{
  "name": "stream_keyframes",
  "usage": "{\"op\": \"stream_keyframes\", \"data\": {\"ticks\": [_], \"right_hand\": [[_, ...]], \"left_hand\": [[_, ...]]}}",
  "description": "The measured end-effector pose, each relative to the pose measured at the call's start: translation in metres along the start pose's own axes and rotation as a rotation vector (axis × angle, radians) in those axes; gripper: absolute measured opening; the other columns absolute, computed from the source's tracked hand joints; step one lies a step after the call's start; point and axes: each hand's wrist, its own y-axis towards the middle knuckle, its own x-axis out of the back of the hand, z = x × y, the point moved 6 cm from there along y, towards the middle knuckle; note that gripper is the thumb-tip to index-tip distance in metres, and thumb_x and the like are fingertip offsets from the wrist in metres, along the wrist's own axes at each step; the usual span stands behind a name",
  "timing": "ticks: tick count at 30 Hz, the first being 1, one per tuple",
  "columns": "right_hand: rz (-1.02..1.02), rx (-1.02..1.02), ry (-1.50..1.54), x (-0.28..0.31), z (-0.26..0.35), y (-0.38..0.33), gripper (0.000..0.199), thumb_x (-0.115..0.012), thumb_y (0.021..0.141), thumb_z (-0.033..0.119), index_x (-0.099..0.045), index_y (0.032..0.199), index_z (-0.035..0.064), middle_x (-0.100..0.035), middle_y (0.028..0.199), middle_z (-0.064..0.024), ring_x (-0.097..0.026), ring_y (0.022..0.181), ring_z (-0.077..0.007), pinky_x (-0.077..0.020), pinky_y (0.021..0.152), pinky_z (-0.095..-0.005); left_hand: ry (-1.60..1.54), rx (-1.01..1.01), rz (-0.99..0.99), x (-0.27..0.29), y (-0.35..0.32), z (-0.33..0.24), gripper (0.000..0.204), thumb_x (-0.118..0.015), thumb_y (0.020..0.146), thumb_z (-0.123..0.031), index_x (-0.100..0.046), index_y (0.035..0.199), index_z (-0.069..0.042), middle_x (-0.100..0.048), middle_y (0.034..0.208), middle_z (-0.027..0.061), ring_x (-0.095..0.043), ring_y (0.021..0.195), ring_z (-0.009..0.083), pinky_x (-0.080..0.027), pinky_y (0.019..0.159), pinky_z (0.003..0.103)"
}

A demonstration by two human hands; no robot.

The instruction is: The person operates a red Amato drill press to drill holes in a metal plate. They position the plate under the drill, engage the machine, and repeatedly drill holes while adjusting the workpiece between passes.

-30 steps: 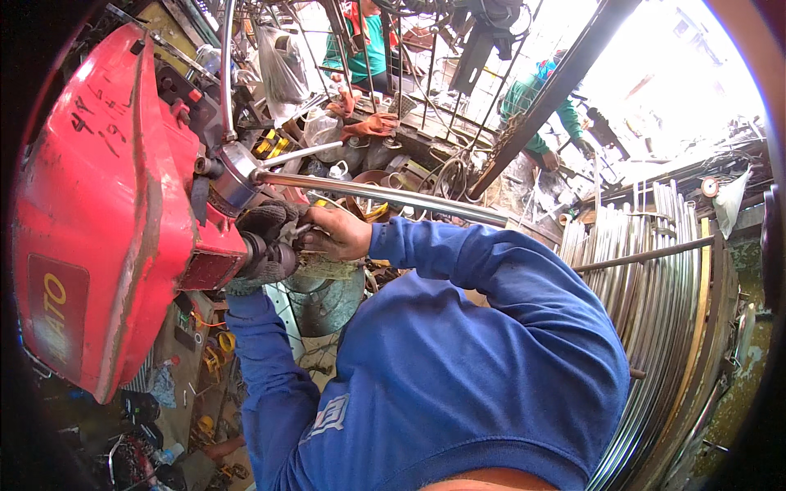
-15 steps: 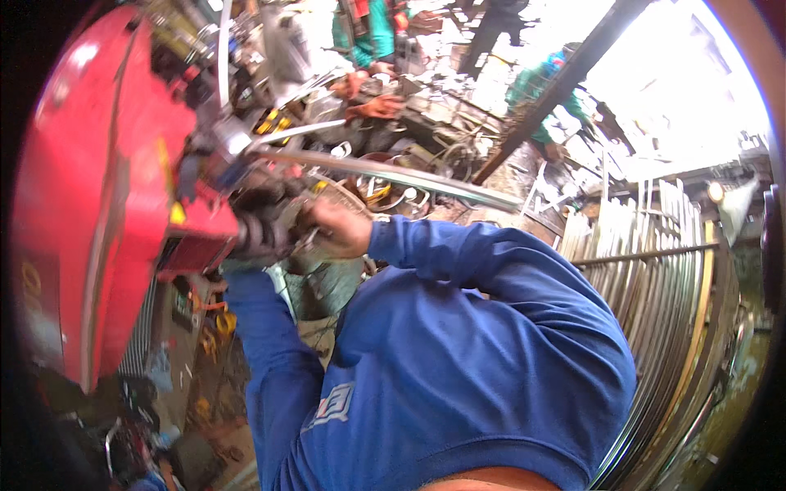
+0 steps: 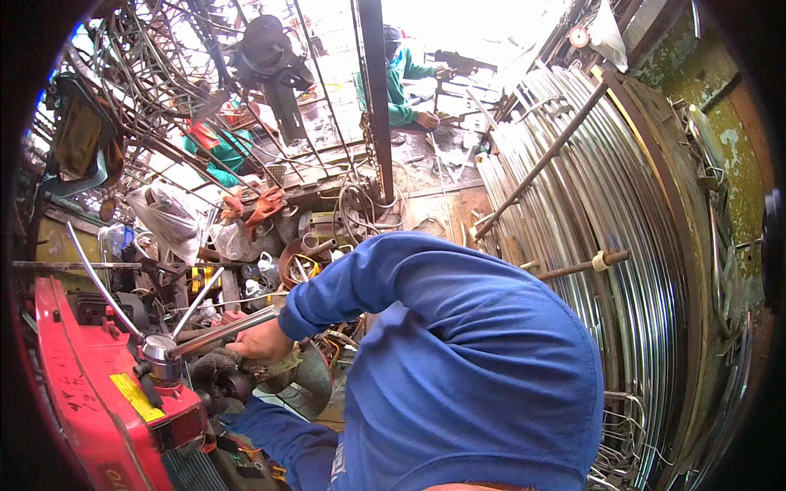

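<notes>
My right hand (image 3: 264,340) is bare and reaches left from its blue sleeve, beside the red machine (image 3: 90,368). Its fingers curl against a grey, fuzzy knit glove or rag (image 3: 217,366); what they grip is hidden. Over this hand passes one metal lever of the machine's round silver hub (image 3: 161,352), from which three bars spread. Low at the machine's front, my left hand (image 3: 235,385) looks dark and gloved at the end of its blue sleeve. Its fingers are too dark and covered to read. Beside both hands sits a round grey metal dish-like piece (image 3: 307,385).
Long shiny metal tubes (image 3: 589,221) stand in a rack at right. A dark upright post (image 3: 377,98) rises at the back. Two people in green sleeves (image 3: 399,90) are beyond it. Orange gloves (image 3: 266,209), plastic bags (image 3: 168,221) and bent rods (image 3: 155,57) crowd the left.
The view has swung, so the red machine sits lower and the tube rack appears larger. My right hand stays near the left hand, beside the machine, now beneath a lever.
</notes>
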Motion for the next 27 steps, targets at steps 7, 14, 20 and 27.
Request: {"op": "stream_keyframes", "data": {"ticks": [7, 14, 20, 27], "right_hand": [[-0.157, 0.029, 0.210, 0.032, 0.031, -0.014, 0.042, -0.064, 0.091, 0.015, -0.043, 0.123, -0.0019, -0.064, 0.104, -0.0305, -0.066, 0.097, -0.0479, -0.0513, 0.083, -0.0542], [-0.146, -0.056, 0.216, 0.038, 0.038, -0.017, 0.046, -0.058, 0.100, 0.019, -0.041, 0.138, 0.0010, -0.062, 0.120, -0.0307, -0.062, 0.108, -0.0505, -0.0519, 0.089, -0.0542], [-0.006, -0.223, 0.193, 0.029, 0.027, -0.018, 0.039, -0.060, 0.097, 0.017, -0.045, 0.128, -0.0014, -0.063, 0.111, -0.0322, -0.063, 0.101, -0.0517, -0.0516, 0.085, -0.0561], [-0.055, -0.202, 0.158, 0.030, 0.031, -0.023, 0.029, -0.062, 0.091, 0.013, -0.047, 0.111, -0.0015, -0.064, 0.096, -0.0301, -0.065, 0.094, -0.0504, -0.0514, 0.079, -0.0556]], "left_hand": [[-0.031, -0.004, -0.039, 0.029, -0.019, -0.010, 0.044, -0.072, 0.090, -0.018, -0.060, 0.130, -0.004, -0.065, 0.124, 0.0097, -0.063, 0.109, 0.0205, -0.053, 0.094, 0.035], [-0.089, 0.015, -0.050, 0.031, -0.021, -0.011, 0.043, -0.070, 0.092, -0.019, -0.060, 0.132, -0.004, -0.064, 0.126, 0.0096, -0.062, 0.111, 0.0201, -0.053, 0.095, 0.035], [-0.105, 0.004, -0.046, 0.025, -0.023, -0.013, 0.043, -0.068, 0.093, -0.019, -0.059, 0.132, -0.004, -0.063, 0.127, 0.0095, -0.062, 0.112, 0.0197, -0.052, 0.096, 0.035], [-0.083, -0.008, -0.075, 0.010, -0.043, -0.002, 0.042, -0.066, 0.095, -0.020, -0.059, 0.133, -0.005, -0.062, 0.129, 0.0094, -0.061, 0.114, 0.0193, -0.052, 0.097, 0.035]]}}
